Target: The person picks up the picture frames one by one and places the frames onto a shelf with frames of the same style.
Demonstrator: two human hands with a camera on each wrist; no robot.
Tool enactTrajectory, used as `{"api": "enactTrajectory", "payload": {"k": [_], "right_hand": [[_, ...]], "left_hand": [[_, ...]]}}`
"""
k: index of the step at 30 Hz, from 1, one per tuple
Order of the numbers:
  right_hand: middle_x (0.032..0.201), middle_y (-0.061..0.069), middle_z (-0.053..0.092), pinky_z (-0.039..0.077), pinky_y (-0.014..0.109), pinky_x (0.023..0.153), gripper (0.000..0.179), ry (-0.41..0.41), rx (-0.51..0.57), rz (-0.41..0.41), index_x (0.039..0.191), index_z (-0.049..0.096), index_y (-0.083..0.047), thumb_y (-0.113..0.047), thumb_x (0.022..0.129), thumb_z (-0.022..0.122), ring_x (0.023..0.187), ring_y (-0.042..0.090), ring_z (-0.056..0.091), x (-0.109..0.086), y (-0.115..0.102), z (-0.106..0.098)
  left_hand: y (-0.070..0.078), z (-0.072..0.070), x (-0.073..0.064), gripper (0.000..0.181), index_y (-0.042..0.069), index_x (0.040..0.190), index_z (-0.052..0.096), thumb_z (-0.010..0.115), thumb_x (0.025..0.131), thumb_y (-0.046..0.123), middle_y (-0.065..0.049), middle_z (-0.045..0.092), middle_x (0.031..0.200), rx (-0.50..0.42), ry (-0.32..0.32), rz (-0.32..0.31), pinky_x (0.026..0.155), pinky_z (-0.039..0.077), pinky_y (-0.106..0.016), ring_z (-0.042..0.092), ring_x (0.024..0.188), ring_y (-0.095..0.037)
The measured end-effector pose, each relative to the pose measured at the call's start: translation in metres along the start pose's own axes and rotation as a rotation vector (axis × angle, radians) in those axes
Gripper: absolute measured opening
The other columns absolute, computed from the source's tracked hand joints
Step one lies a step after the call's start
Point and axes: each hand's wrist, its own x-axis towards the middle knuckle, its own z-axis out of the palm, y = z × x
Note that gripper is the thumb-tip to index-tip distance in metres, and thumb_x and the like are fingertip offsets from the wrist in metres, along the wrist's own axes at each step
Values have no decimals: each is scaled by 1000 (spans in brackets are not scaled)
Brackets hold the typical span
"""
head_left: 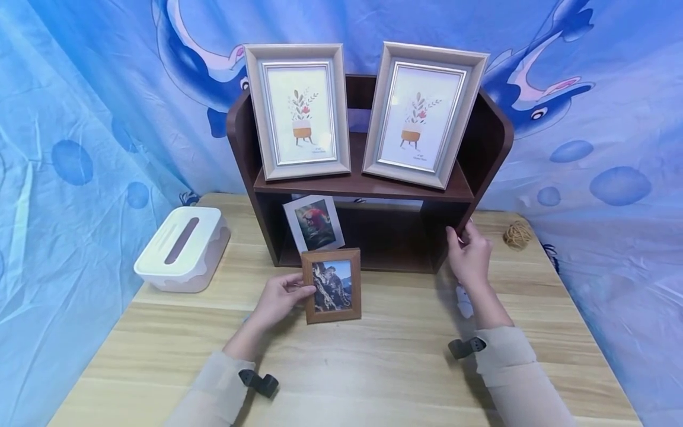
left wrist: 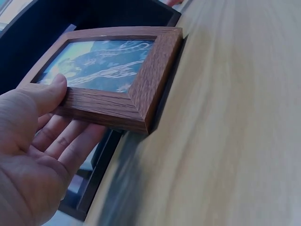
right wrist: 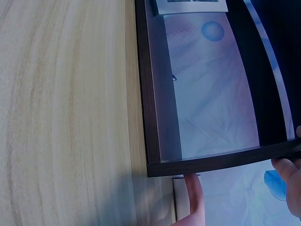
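Observation:
My left hand [head_left: 280, 299] holds a brown wooden photo frame [head_left: 356, 290] by its left edge, thumb on the front and fingers behind. The picture in it shows a spotted cat on rocks. In the left wrist view the same wooden frame [left wrist: 162, 70] is tilted above the tabletop. My right hand [head_left: 471, 255] grips the right side panel of a dark brown shelf [head_left: 363, 188] near its lower front edge. In the right wrist view, fingers [right wrist: 195, 197] touch the panel's outer face. A white-bordered parrot picture [head_left: 316, 224] stands tilted in the lower left compartment, just behind the wooden frame.
Two large beige photo frames, a left one [head_left: 301, 112] and a right one [head_left: 424, 115], stand on the upper shelf. A white tissue box [head_left: 184, 249] sits at the left, a twine ball [head_left: 517, 235] at the right. One small whitish object [head_left: 464, 301] lies partly behind my right wrist.

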Motion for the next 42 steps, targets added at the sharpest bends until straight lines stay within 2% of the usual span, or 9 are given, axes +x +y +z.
{"api": "enactTrajectory", "payload": {"k": [4,7,10,13,17,20,23,35,42], "right_hand": [[85,24,74,44,1,61,9,10,6,-11,96,66,8,0,92,70,69,13,68,2,0,0],[85,23,74,45,2,62,9,8,8,-11,95,66,8,0,92,70,69,-6,60,2,0,0],[85,24,74,45,2,61,8,6,10,-7,95,67,8,1,92,70,69,-11,57,1,1,1],[85,24,74,47,2,63,8,10,16,-1,94,66,9,2,91,69,70,-6,60,1,0,1],[89,25,74,48,3,66,10,5,28,9,96,67,10,2,92,69,74,12,69,0,-2,1],[93,25,74,48,2,67,11,-5,38,14,99,67,11,3,92,68,76,27,72,0,-3,1],[96,27,73,47,2,68,11,-10,48,21,100,66,12,4,92,67,78,36,72,1,-3,1],[96,28,73,47,2,68,11,-6,55,33,100,66,12,5,92,68,81,40,73,0,1,1],[98,31,72,47,2,72,11,-13,55,19,100,65,11,4,92,68,87,41,73,1,0,1]], "left_hand": [[4,10,6,40,-8,123,67,78,89,9,-21,74,103,23,-29,35,78,61,-40,75,90,-28],[6,15,11,39,-5,122,69,79,88,10,-17,75,100,33,-32,63,75,61,-33,75,88,-24],[8,20,16,35,-5,119,70,78,88,9,-16,75,98,24,-37,87,74,61,-31,75,87,-22],[11,26,21,33,-6,119,70,77,89,7,-17,75,99,9,-45,114,76,61,-34,74,88,-23],[14,33,27,33,-7,118,70,77,89,7,-19,75,100,0,-52,148,79,61,-40,74,89,-25],[20,39,31,32,-6,118,71,77,89,7,-19,75,100,-6,-58,167,81,60,-38,74,90,-27],[27,44,36,33,-5,120,70,76,89,6,-18,75,100,-17,-64,164,81,60,-32,74,90,-25],[60,66,73,33,-7,123,68,73,91,0,-19,72,102,-126,-116,151,78,61,-35,73,91,-22],[66,77,98,28,-4,120,71,72,94,5,-18,73,105,-99,-111,178,80,61,-36,72,96,-23]]}}
